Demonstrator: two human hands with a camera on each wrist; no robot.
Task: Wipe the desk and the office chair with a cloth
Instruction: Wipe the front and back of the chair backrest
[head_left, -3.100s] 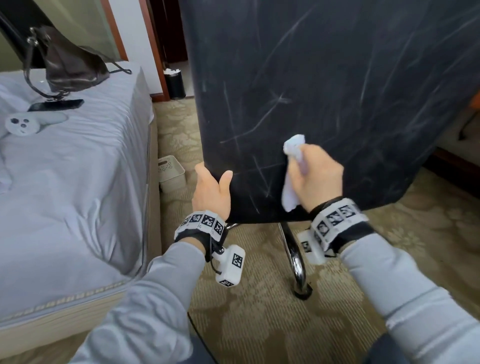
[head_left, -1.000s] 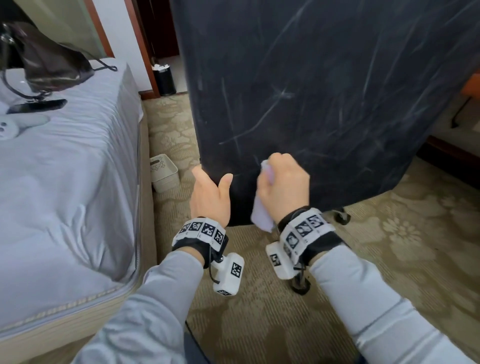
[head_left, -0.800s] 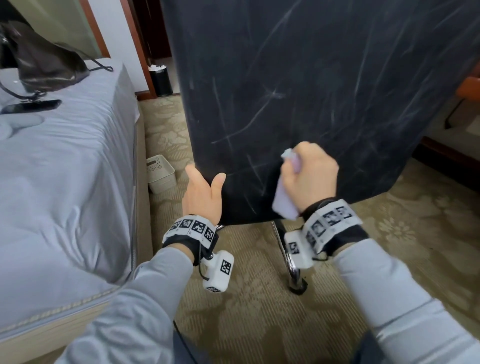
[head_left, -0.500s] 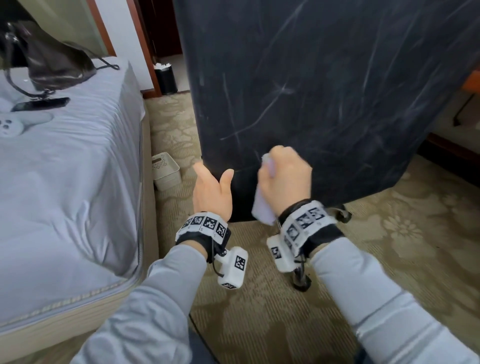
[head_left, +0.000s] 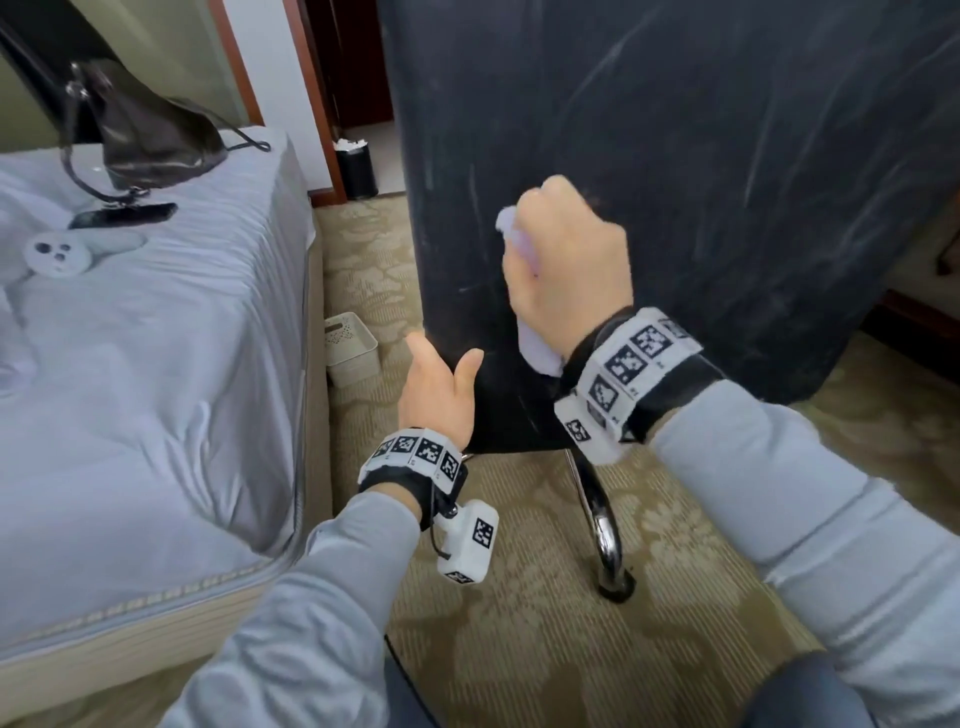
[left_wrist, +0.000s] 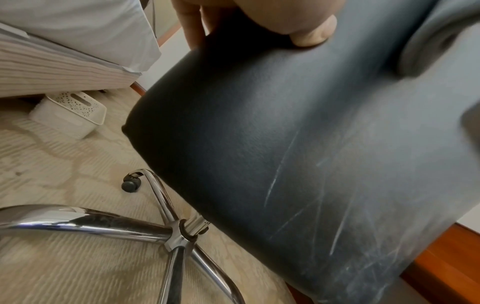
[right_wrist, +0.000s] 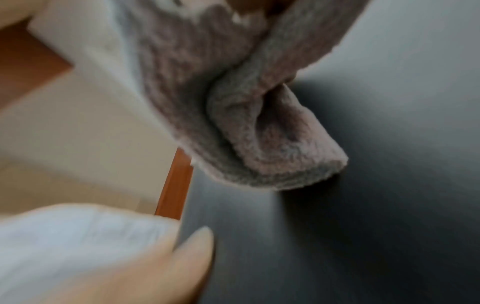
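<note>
The black, scratched back of the office chair (head_left: 701, 182) fills the upper right of the head view. My right hand (head_left: 563, 260) grips a bunched pale cloth (head_left: 535, 348) and presses it against the chair back, above its lower left corner. In the right wrist view the cloth (right_wrist: 259, 115) hangs folded against the dark leather. My left hand (head_left: 441, 389) holds the chair back's lower left edge, thumb on the rear face (left_wrist: 285, 154) and fingers wrapped round the side. The desk is out of view.
A bed (head_left: 145, 364) with white sheets stands close on the left, carrying a dark bag (head_left: 150, 135), a phone and a white controller. A small white basket (head_left: 348, 353) sits on the patterned carpet by the bed. The chrome chair base (left_wrist: 179, 238) spreads below.
My right hand has moved the cloth up the chair back from near its bottom edge, after sweeping left and right. The left hand keeps its hold on the edge.
</note>
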